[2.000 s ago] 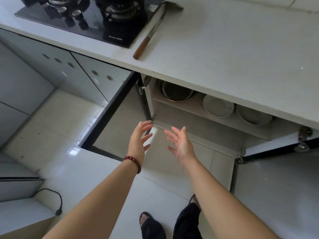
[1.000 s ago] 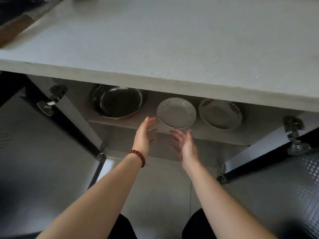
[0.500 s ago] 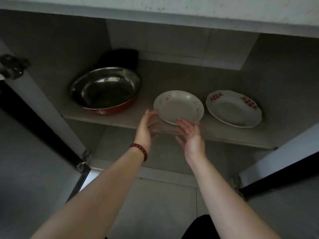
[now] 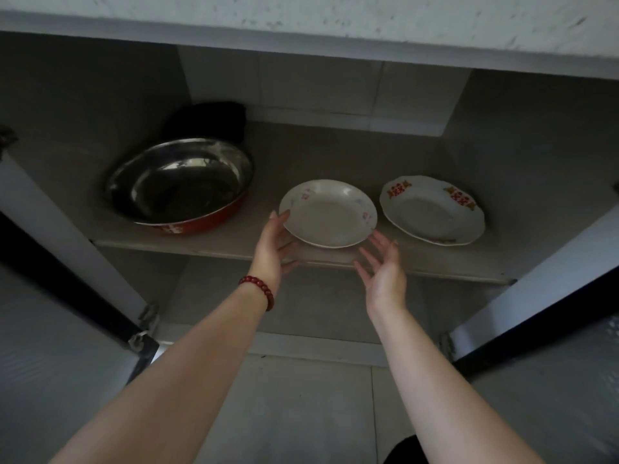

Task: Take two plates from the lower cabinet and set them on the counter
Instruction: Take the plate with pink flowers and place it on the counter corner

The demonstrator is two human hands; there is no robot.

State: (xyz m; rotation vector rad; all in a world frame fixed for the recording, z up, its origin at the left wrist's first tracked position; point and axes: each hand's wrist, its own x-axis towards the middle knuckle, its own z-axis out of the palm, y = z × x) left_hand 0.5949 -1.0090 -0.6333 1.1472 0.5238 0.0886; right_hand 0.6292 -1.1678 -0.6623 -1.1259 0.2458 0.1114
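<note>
Inside the open lower cabinet, a white plate with small flower marks (image 4: 330, 216) sits at the front of the shelf (image 4: 231, 244). My left hand (image 4: 271, 249) grips its left rim, thumb on top and fingers underneath, and the plate's front edge looks slightly raised. Just below the plate's right edge, my right hand (image 4: 383, 272) is spread, palm up, holding nothing. A second white plate with red patterns (image 4: 432, 211) lies flat on the shelf to the right, untouched.
A steel pan with a red outside (image 4: 181, 185) stands on the shelf's left, with a dark object (image 4: 207, 118) behind it. The counter's edge (image 4: 335, 25) overhangs the cabinet. Open doors flank both sides: left (image 4: 50, 346), right (image 4: 552, 363).
I have crouched from above the counter to level with the shelf. Both hands reached the flowered plate; my left hand closed on its rim, and my right hand shifted right under the edge.
</note>
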